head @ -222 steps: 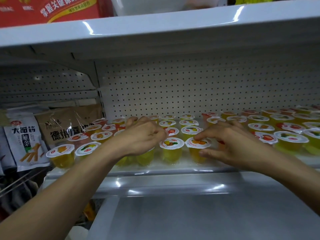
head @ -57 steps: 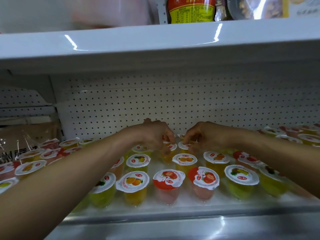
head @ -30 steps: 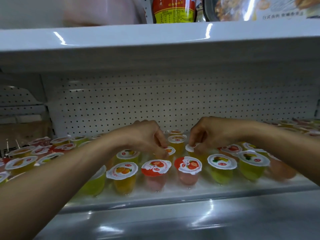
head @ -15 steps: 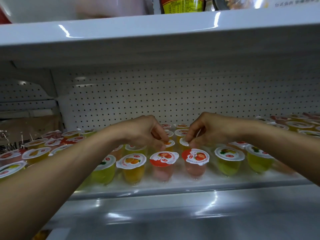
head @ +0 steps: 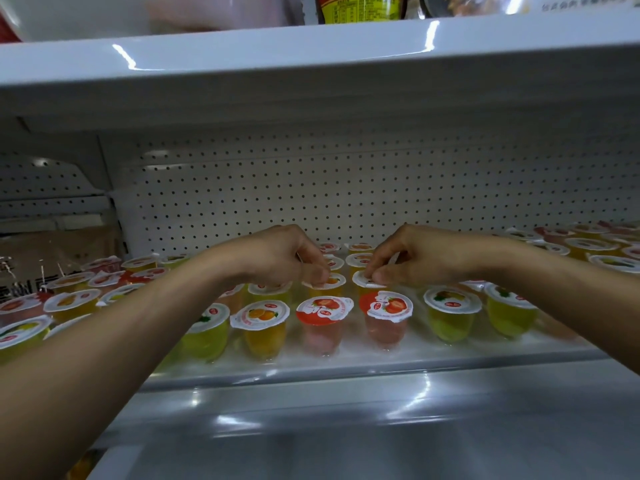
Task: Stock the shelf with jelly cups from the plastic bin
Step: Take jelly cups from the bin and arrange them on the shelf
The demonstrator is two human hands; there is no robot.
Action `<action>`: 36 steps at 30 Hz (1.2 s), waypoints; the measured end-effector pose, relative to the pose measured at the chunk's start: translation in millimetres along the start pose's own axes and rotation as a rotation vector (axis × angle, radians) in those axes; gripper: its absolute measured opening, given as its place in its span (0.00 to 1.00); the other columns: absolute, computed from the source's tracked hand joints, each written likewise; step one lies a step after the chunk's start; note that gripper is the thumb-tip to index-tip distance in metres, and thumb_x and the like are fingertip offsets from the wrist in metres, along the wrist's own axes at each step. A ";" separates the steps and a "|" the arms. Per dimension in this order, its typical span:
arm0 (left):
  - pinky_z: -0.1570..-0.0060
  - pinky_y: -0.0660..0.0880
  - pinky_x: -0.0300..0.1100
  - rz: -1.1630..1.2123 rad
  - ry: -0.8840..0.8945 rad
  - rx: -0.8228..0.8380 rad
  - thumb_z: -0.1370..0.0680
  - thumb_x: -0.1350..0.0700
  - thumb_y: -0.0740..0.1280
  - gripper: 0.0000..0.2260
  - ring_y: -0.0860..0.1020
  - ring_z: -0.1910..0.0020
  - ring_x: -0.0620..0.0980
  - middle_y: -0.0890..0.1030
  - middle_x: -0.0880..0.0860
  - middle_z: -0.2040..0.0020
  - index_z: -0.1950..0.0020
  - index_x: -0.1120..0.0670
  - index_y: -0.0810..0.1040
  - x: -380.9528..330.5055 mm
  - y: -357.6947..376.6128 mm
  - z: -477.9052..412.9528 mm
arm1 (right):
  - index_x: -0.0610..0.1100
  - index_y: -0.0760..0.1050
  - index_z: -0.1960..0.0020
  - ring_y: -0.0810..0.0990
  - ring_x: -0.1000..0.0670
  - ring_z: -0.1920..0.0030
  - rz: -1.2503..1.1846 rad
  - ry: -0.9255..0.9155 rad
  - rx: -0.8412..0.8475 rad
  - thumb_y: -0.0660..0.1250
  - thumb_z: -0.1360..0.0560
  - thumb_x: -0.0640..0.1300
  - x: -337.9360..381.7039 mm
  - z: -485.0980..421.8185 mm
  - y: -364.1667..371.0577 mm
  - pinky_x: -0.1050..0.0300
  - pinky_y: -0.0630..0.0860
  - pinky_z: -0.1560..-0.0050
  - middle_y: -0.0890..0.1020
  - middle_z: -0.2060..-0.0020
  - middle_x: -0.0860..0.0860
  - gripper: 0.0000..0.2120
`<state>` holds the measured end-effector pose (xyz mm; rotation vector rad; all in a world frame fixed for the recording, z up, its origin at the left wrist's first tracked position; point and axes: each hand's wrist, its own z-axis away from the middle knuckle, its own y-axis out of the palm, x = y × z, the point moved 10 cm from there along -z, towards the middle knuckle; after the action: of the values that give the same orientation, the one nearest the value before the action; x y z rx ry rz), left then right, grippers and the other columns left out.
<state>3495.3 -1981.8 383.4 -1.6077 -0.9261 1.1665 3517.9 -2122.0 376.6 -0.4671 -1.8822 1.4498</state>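
Note:
Rows of jelly cups with white foil lids stand on the white shelf [head: 346, 370]. In the front row are an orange cup [head: 261, 327], a red strawberry cup [head: 323, 323] and another strawberry cup [head: 386, 318]. My left hand [head: 277, 256] reaches over the second row and pinches the rim of a yellow jelly cup [head: 329, 287]. My right hand [head: 415, 258] pinches the lid edge of the neighbouring jelly cup [head: 363, 284]. Both cups stand on the shelf among the others. The plastic bin is out of view.
A white pegboard back panel [head: 346, 188] closes the shelf behind the cups. The shelf above [head: 311, 64] hangs low over my hands and carries a jar [head: 360, 6]. Brown snack bags [head: 52, 258] sit at the far left. More cups [head: 588, 244] fill the right end.
My hands moved from cups further back to the second row, each now pinching a cup there. The view shifted slightly; the front row stays put.

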 end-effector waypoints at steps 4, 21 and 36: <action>0.42 0.75 0.46 -0.044 0.015 -0.144 0.21 0.45 0.65 0.09 0.79 0.50 0.41 0.81 0.39 0.50 0.46 0.42 0.83 -4.4 -16.6 14.4 | 0.55 0.81 0.45 0.78 0.67 0.55 0.005 -0.052 -0.162 0.65 0.22 0.50 11.5 14.5 -17.0 0.74 0.71 0.59 0.80 0.55 0.66 0.08; 0.45 0.52 0.40 -0.160 0.180 -0.461 0.34 0.35 0.65 0.20 0.76 0.48 0.35 0.81 0.35 0.49 0.46 0.38 0.81 -37.9 16.7 92.5 | 0.58 0.77 0.42 0.76 0.54 0.45 0.255 -0.152 -0.438 0.53 0.27 0.63 37.3 87.2 21.6 0.52 0.69 0.47 0.80 0.49 0.59 0.22; 0.42 0.54 0.43 -0.171 0.161 -0.620 0.31 0.37 0.64 0.16 0.78 0.47 0.42 0.81 0.39 0.48 0.47 0.40 0.80 -48.3 21.5 100.3 | 0.56 0.75 0.38 0.75 0.50 0.42 0.240 -0.103 -0.661 0.60 0.27 0.57 30.9 108.9 15.9 0.50 0.67 0.44 0.79 0.44 0.55 0.19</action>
<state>3387.1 -2008.6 362.8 -2.0190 -1.3729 0.6442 3416.7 -2171.8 357.8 -0.9671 -2.4445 0.9674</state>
